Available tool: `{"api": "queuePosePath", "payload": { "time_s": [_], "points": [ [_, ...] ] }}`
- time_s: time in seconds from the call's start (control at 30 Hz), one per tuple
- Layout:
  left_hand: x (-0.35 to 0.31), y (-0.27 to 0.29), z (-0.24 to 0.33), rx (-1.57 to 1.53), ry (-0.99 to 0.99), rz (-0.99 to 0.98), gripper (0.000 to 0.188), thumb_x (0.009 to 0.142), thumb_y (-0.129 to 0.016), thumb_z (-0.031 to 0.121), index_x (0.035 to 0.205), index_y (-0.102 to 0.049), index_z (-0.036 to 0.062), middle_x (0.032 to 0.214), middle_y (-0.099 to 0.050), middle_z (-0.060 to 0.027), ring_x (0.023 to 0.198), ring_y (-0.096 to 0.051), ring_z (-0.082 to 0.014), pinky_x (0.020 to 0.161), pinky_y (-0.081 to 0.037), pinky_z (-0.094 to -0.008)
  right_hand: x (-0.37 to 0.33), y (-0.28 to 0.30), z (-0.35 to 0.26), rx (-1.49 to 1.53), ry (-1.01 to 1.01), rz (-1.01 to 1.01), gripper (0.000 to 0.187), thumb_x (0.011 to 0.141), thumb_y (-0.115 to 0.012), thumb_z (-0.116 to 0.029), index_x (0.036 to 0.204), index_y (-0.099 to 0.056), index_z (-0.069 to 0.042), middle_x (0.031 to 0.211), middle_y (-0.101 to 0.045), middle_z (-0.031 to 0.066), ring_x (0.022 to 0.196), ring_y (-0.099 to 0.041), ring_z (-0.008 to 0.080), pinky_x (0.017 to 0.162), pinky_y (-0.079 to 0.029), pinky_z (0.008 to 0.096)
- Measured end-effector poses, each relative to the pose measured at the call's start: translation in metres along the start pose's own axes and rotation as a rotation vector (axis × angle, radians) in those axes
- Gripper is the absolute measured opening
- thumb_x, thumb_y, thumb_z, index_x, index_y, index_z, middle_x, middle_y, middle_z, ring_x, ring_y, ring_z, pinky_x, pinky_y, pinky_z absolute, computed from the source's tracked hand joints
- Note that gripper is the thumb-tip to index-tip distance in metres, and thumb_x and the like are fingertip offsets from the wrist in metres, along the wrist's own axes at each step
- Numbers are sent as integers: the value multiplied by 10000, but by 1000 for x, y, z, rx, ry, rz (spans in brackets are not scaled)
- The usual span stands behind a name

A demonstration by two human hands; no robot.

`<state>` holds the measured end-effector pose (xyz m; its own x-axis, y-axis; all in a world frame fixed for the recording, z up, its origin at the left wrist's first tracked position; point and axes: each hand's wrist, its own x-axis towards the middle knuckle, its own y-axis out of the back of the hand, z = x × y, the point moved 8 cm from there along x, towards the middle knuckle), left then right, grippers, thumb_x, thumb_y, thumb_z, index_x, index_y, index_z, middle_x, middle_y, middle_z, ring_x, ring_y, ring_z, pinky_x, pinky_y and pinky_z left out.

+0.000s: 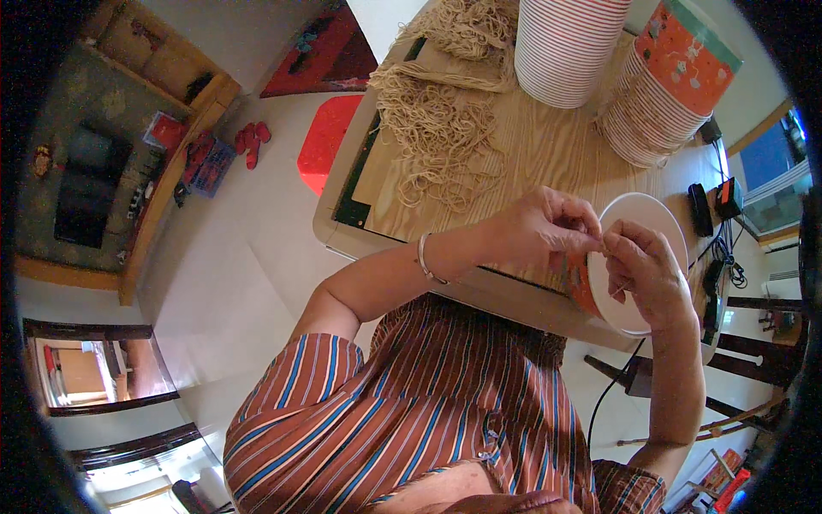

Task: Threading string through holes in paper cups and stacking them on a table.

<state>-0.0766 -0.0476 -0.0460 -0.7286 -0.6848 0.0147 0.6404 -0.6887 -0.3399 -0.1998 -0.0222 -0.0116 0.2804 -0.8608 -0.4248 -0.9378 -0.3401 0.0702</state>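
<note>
My left hand (pixel 552 230) and my right hand (pixel 648 265) meet over the right end of the table, thumbs and fingertips pinched together. Whatever lies between the fingertips is too small or hidden to make out. Just behind and under them a paper tub (pixel 644 204) tilts with its wide white mouth toward me. A bit of its orange printed side (pixel 582 283) shows below my left hand. To the left, a loose heap of beige string (pixel 441 120) spreads over the wooden table (pixel 539 146).
A tall stack of nested white-rimmed tubs (pixel 572 51) stands at the back. Beside it, another stack of orange and green tubs (pixel 685 64) has string along its side. Black adapters and cables (pixel 728 201) lie at the right edge. A red stool (pixel 325 141) stands left of the table.
</note>
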Motion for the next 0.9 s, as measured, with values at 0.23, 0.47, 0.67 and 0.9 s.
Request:
{"api": "queuePosePath", "payload": {
  "time_s": [0.23, 0.47, 0.67, 0.9],
  "points": [
    [-3, 8, -13, -185, 72, 78, 140, 885, -661, 160, 947, -662, 34, 775, -630, -4, 595, -558, -67, 511, -476, -210, -2, -1, -9, -73, 90, 14, 104, 900, -611, -129, 925, -591, -31, 688, -541, -18, 584, -519, 70, 528, -433, 219],
    [-2, 4, -26, -448, 115, 40, 182, 876, -672, 178, 969, -660, 23, 783, -644, -17, 586, -569, -76, 506, -480, -212, 0, -5, -1, -261, 206, 26, 111, 869, -636, -62, 934, -547, -46, 745, -586, 22, 668, -572, 99, 611, -464, 243],
    [-4, 6, -18, -238, 87, 114, 185, 878, -673, 183, 966, -666, 20, 796, -649, -9, 613, -573, -67, 521, -483, -217, -10, -9, -19, -405, 413, 123, 156, 859, -639, -59, 967, -530, -30, 786, -621, 77, 730, -630, 136, 670, -494, 283],
    [-7, 3, -6, -47, 36, 133, 152, 886, -667, 150, 962, -671, 19, 812, -651, -3, 664, -575, -50, 556, -481, -207, -7, -7, -16, -272, 312, 159, 116, 883, -620, -63, 945, -531, -22, 771, -601, 51, 688, -595, 102, 604, -474, 243]
  ]
}}
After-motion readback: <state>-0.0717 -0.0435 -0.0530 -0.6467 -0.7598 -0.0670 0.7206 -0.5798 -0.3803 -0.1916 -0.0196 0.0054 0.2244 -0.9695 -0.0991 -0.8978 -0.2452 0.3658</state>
